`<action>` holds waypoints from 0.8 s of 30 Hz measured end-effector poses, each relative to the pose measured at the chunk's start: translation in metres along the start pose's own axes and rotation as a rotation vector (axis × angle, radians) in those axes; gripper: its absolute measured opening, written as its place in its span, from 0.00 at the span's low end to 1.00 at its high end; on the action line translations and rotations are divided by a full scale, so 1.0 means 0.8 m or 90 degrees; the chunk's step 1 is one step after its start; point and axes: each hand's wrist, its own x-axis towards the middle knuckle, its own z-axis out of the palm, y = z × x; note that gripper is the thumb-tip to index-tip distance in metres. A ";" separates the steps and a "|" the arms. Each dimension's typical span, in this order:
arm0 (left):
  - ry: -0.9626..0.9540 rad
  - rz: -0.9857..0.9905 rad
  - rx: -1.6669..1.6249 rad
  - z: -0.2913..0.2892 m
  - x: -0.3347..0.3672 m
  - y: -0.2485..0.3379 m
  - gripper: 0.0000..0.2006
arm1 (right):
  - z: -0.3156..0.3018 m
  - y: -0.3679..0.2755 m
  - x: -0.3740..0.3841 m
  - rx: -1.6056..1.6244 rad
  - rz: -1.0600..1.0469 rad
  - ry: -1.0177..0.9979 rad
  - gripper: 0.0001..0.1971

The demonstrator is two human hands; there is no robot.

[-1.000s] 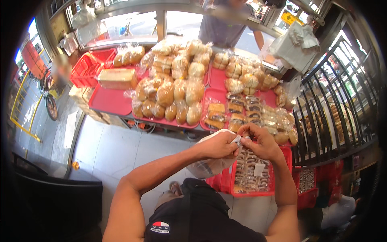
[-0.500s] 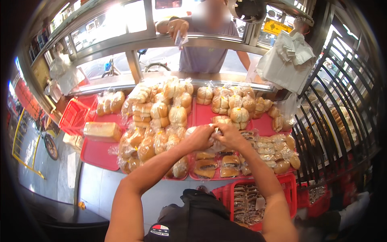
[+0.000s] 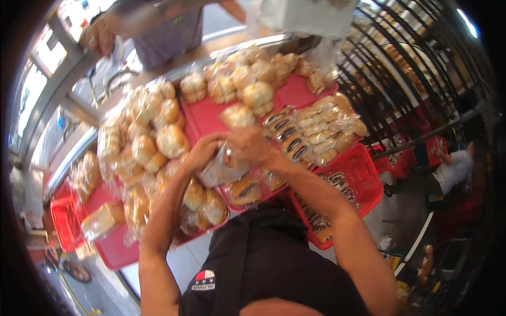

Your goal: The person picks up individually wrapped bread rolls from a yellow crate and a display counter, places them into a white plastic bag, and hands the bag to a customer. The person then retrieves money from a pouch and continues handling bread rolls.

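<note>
My left hand (image 3: 206, 151) and my right hand (image 3: 250, 144) are close together over the middle of the bread display. Between them hangs a translucent plastic bag (image 3: 223, 168), its top pinched by the fingers of both hands. What the bag contains is hard to make out. Just beyond my right hand lies a wrapped round bun (image 3: 237, 115). Below the bag, a dark-filled bread roll (image 3: 246, 191) rests on the red tray (image 3: 201, 117). Wrapped buns (image 3: 142, 150) are heaped to the left of my left hand.
More wrapped buns (image 3: 243, 79) and filled rolls (image 3: 321, 126) cover the far and right trays. A red basket (image 3: 369, 174) of rolls stands at the near right, beside a black rack (image 3: 421, 131). Another person's hand (image 3: 100, 38) is at the far left window. A wrapped loaf (image 3: 104, 221) sits left.
The view has turned, so the display appears tilted and shifted left. My hands have spread slightly apart, still on the bag. The other person now appears farther left.
</note>
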 end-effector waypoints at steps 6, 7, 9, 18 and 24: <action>-0.069 0.158 0.134 -0.004 -0.012 0.037 0.19 | -0.006 -0.030 0.014 0.038 0.094 0.005 0.08; -0.026 0.202 0.269 -0.008 -0.020 0.032 0.17 | 0.000 -0.036 0.011 0.065 0.129 0.010 0.09; 0.056 0.292 0.549 -0.013 -0.025 0.031 0.13 | 0.008 -0.043 0.018 0.116 0.213 0.008 0.09; 0.051 0.087 0.687 -0.010 -0.057 0.031 0.09 | 0.001 -0.039 -0.006 0.111 0.393 -0.200 0.06; 0.120 -0.141 -0.396 0.023 -0.078 -0.012 0.15 | -0.011 -0.069 -0.008 0.098 0.278 -0.225 0.05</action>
